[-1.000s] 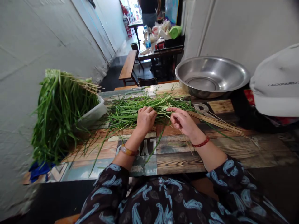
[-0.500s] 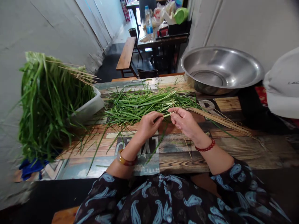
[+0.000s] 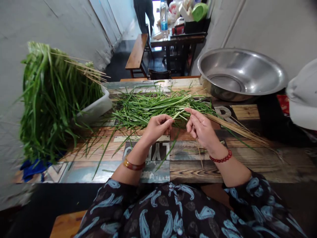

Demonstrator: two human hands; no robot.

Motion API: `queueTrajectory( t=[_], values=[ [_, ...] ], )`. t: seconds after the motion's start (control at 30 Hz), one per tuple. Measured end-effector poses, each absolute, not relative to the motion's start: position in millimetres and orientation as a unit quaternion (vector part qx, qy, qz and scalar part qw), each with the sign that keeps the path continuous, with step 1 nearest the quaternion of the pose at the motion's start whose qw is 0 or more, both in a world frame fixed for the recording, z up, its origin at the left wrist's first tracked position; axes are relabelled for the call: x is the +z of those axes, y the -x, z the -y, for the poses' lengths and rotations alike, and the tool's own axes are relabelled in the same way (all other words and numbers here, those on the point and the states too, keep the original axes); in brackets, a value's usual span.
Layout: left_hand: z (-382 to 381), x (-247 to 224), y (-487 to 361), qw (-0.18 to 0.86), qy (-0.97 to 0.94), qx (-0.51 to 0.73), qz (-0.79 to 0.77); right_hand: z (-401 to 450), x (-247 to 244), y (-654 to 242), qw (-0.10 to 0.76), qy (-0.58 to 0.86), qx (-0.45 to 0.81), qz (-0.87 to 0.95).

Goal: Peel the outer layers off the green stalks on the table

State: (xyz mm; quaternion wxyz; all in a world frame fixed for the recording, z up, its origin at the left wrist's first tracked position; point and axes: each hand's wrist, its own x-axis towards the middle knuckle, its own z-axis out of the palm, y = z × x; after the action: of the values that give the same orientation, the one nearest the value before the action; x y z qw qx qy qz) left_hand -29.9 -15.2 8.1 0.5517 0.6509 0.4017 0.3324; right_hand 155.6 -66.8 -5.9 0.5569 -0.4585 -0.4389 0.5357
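Observation:
Loose green stalks (image 3: 148,107) lie in a spread pile on the patchwork wooden table (image 3: 193,172). My left hand (image 3: 158,127) is at the pile's near edge, its thumb and fingertips pinched on pale stalk ends. To its right, my right hand (image 3: 199,125) grips a thin wooden skewer (image 3: 200,155) that slants down towards me, its upper tip above the index finger. The hands are slightly apart. A bundle of skewers (image 3: 237,130) lies on the table right of my right hand.
At the left, a white tub (image 3: 95,107) bears a tall heap of skewered greens (image 3: 49,99). A steel basin (image 3: 242,74) stands at the back right, beside a white cap (image 3: 303,96). Beyond are a bench (image 3: 137,53), a bottle (image 3: 163,18) on another table, and a person's legs (image 3: 144,15).
My hands have moved slightly apart, the right one shifting right with the skewer. The view has shifted a little, and a person's dark-clothed legs now show more clearly at the far table.

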Motion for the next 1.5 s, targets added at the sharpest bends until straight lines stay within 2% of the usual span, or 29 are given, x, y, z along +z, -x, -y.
queueTrajectory(
  t=[0.17, 0.4, 1.13, 1.3, 1.5],
  values=[
    [14, 9, 33, 0.617, -0.598, 0.337, -0.384, 75, -11, -148, 0.497, 0.473, 0.502, 0.527],
    [15, 10, 30, 0.610, -0.597, 0.360, -0.377, 79, -13, -144, 0.474, 0.473, 0.397, 0.628],
    [20, 9, 24, 0.513, -0.648, 0.391, -0.406, 80, -11, -138, 0.477, 0.500, 0.468, 0.551],
    [20, 9, 25, 0.445, -0.689, 0.396, -0.414, 80, -13, -138, 0.477, 0.500, 0.476, 0.544],
    [18, 5, 24, 0.278, -0.776, 0.410, -0.390, 79, -16, -139, 0.483, 0.496, 0.483, 0.537]
  ],
)
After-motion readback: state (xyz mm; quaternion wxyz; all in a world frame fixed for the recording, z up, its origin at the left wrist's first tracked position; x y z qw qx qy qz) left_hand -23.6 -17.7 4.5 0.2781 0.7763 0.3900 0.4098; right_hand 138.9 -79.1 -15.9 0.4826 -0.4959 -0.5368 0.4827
